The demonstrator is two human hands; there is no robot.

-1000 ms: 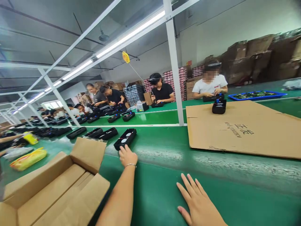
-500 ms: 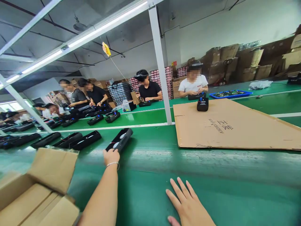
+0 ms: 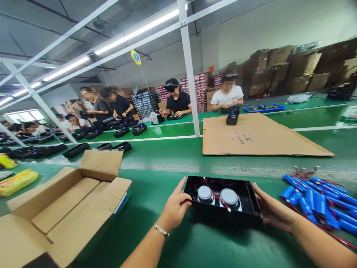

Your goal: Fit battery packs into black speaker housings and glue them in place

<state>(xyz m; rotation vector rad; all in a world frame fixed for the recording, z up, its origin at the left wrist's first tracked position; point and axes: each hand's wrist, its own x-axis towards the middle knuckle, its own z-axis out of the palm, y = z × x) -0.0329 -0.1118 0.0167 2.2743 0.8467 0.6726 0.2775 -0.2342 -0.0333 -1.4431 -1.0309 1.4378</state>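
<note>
Between my two hands is a black speaker housing [image 3: 223, 214], its hollow side facing up. Two round silver speaker drivers sit inside it, with a red wire and a small white plug lying across them. My left hand [image 3: 175, 204] grips the left end, thumb and fingers around the edge. On the right end my right hand [image 3: 275, 210] is closed too, its fingers partly hidden behind the housing. To the right of that hand lies a heap of blue battery packs [image 3: 320, 201] with red leads.
An open cardboard box [image 3: 67, 190] stands to my left. A flat cardboard sheet [image 3: 262, 137] lies across the bench, with a black housing [image 3: 232, 117] on it. More housings line the left side. Co-workers sit or stand opposite, past a white post [image 3: 191, 78].
My left hand has brought the housing from the line nearer to me and to the right. My right hand, earlier spread over the bench, now grips its right end. The view has shifted.
</note>
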